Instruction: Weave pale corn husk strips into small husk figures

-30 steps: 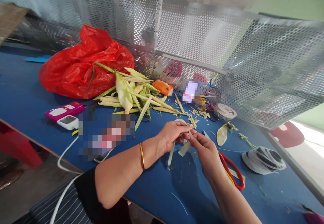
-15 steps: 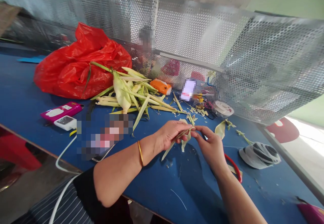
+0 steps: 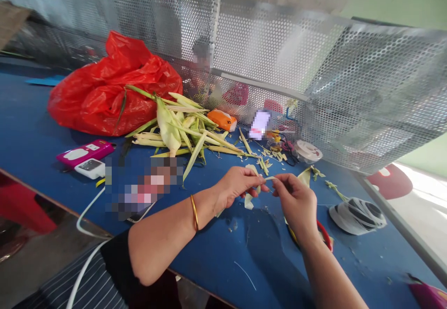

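Observation:
My left hand (image 3: 244, 183) is closed, its thumb and fingers pinching a pale strip of corn husk (image 3: 269, 178). My right hand (image 3: 296, 202) pinches the other end of that strip, a short way to the right. Broader husk pieces (image 3: 248, 201) hang below my left fingers. Under my right wrist lies a tool with a red curved handle (image 3: 325, 235), mostly hidden. To the right sits a spool (image 3: 358, 216) wound with white strand. Past my right hand, a husk piece (image 3: 304, 177) rests on the table.
A pile of corn husks (image 3: 169, 130) lies before a red plastic bag (image 3: 115, 95). Nearby are an orange packet (image 3: 222, 120), a purple box (image 3: 85, 154), a white device (image 3: 90, 168) with a cable and a white roll (image 3: 308, 151). Perforated metal panels (image 3: 261, 53) bound the blue table (image 3: 223, 248).
My hands have drawn slightly apart, my right hand shifting right. The husk strip now stretches between the fingertips, and the hanging husk pieces have shifted below my left hand.

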Motion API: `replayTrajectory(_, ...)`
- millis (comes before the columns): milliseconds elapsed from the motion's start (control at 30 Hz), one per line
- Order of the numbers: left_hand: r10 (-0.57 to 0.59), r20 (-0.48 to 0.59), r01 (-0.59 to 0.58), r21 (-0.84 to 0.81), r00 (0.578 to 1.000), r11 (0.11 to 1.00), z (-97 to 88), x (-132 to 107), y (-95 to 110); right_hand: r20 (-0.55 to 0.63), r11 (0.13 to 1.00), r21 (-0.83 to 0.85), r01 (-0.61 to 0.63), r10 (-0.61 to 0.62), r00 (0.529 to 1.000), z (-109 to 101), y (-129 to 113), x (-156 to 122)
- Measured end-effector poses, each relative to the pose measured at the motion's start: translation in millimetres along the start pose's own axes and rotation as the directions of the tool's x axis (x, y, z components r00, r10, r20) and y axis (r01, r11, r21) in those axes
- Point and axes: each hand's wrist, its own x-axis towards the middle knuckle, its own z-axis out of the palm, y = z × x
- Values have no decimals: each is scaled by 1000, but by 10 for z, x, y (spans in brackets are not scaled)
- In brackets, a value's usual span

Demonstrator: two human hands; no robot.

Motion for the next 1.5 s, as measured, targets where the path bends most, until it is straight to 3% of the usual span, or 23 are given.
replayTrajectory(133, -17, -13, 17, 29, 1000, 999, 10, -8, -3, -53, 996, -87, 33, -38, 998, -13, -8, -18)
replayTrajectory(267, -60, 17, 60, -12, 998, 998, 7, -17, 6, -48, 998, -59, -8, 5, 999, 5, 47, -6)
replayTrajectory(400, -95, 57, 105, -210, 994, 972, -10, -6, 37, -118, 995, -69, 74, -82, 990, 10, 101, 19)
replayTrajectory(533, -63, 39, 73, -338, 997, 938, -13, 7, 50, -203, 986, -91, 142, -158, 966, -2, 30, -18)
replayTrajectory(767, 9, -6, -10, -426, 1000, 905, 66, 18, -28, 83, 995, 9, 96, -97, 992, 165, -78, -161)
replayTrajectory(1000, 46, 25, -24, -553, 999, 833, 190, 27, -118, 80, 984, 132, -118, 108, 991, 267, -66, -168)
replayTrajectory(1167, 47, -21, -52, -363, 999, 930, 164, 10, -116, 111, 979, 157, -129, 112, 987, 246, -109, -161)
replayTrajectory(1300, 49, -93, -75, -308, 994, 948, 116, 11, -83, 210, 996, 85, 20, -38, 977, 180, -135, -169)
replayTrajectory(1400, 9, -106, -46, -350, 994, 936, 93, 15, -42, 78, 997, 27, 68, -70, 994, 89, -113, -119)
replayTrajectory(1467, -13, -83, -16, -341, 996, 940, 78, 8, -7, -30, 998, 56, -10, 12, 999, 42, -86, -66)
replayTrajectory(1500, -11, -70, -13, -336, 998, 942, 69, 3, 11, -6, 992, 111, -62, 63, 998, 31, -75, -42)
